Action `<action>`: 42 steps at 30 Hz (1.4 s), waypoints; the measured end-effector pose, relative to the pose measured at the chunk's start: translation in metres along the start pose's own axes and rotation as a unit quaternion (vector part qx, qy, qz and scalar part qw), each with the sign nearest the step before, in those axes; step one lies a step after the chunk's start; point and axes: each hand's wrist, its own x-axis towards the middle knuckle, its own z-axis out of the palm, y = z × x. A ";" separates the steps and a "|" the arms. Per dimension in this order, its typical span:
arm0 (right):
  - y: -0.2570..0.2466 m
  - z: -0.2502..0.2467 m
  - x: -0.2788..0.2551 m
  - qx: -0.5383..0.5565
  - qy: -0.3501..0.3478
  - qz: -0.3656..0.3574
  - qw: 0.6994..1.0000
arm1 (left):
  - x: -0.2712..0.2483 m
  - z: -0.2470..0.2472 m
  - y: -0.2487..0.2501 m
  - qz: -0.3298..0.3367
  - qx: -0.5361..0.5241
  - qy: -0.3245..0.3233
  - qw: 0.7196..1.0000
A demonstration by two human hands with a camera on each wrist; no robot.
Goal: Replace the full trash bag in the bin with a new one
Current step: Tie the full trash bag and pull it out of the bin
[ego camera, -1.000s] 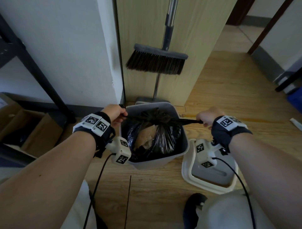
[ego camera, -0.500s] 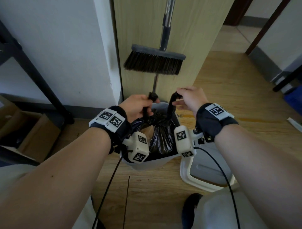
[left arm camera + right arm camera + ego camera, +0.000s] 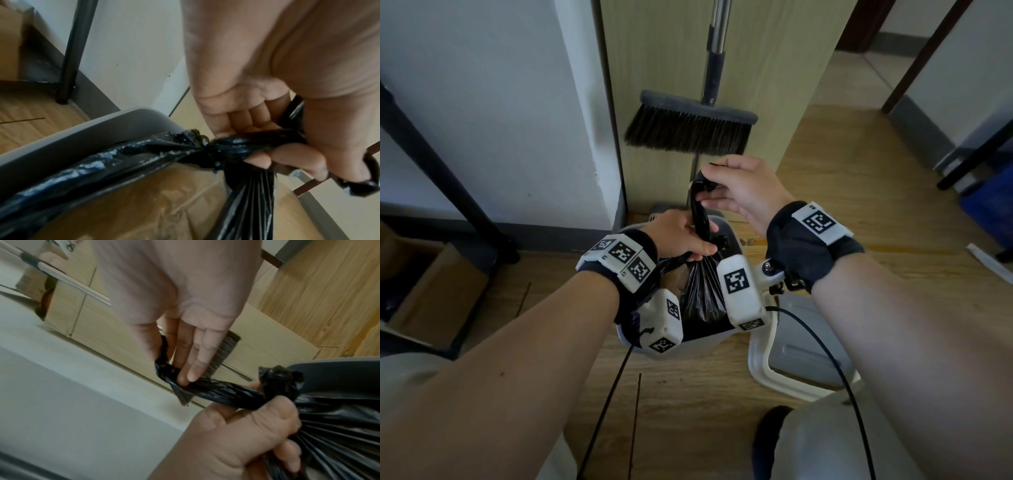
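A full black trash bag [image 3: 702,294] sits in the grey bin [image 3: 681,349] on the wooden floor, brown paper [image 3: 164,203] showing inside it. My left hand [image 3: 681,236] grips the gathered neck of the bag [image 3: 236,149] just above the bin. Above it, my right hand [image 3: 736,192] pinches the top end of a twisted black strip [image 3: 222,392] of the bag, which stands upright between the two hands. A second knotted end [image 3: 281,378] sticks out beside the left fist.
The bin's white lid [image 3: 801,363] lies on the floor to its right. A broom [image 3: 688,126] hangs against the light wooden panel right behind the bin. A cardboard box [image 3: 431,294] and a black shelf leg [image 3: 448,178] are at the left.
The two hands, which pulled the bag's ends apart sideways, came together over the bin. Now the left hand clasps the bag's neck and the right has lifted its end higher.
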 end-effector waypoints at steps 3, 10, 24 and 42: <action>0.000 0.000 0.001 0.017 -0.034 -0.006 0.999 | 0.003 -0.002 -0.003 -0.001 0.034 0.008 0.999; 0.009 -0.014 0.004 -0.097 0.049 0.059 0.992 | 0.005 -0.006 -0.007 -0.014 -0.050 0.066 0.996; 0.031 -0.012 0.009 -0.146 0.058 0.123 0.980 | 0.003 -0.011 -0.007 -0.051 -0.123 0.079 0.988; 0.051 0.008 0.013 -0.183 -0.037 0.209 0.960 | 0.000 -0.027 -0.026 -0.072 -0.077 0.129 0.986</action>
